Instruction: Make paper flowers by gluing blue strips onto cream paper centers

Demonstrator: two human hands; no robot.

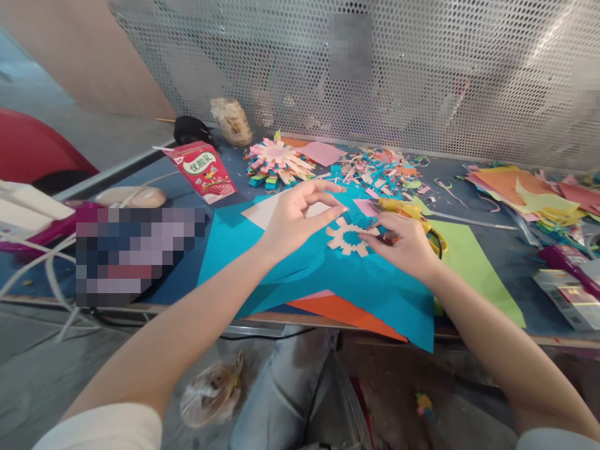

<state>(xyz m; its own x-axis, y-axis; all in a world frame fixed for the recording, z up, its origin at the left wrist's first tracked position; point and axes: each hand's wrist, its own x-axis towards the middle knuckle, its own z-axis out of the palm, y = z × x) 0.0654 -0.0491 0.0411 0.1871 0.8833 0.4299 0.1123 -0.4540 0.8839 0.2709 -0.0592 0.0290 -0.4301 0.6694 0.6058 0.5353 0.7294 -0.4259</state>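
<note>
My right hand (pixel 404 242) pinches the right edge of a pale pink notched paper ring (pixel 334 241) between thumb and fingers. The ring lies over a large blue paper sheet (pixel 300 272), which shows through its round hole. To the left of the ring, my left hand (pixel 302 215) hovers above the blue sheet, its fingers curved and apart, with nothing visible in it. Beneath it lies a whitish paper piece (pixel 262 215), partly covered by the hand. Just behind my right hand is a yellow tool (pixel 400 207), partly hidden.
Behind the sheet sit a stack of fringed paper rings (pixel 276 159) and a heap of paper scraps (pixel 379 167). A red drink carton (pixel 209 175) stands left. Green paper (pixel 473 262) and coloured sheets (pixel 520 190) lie right. A perforated metal panel (pixel 281 56) borders the back.
</note>
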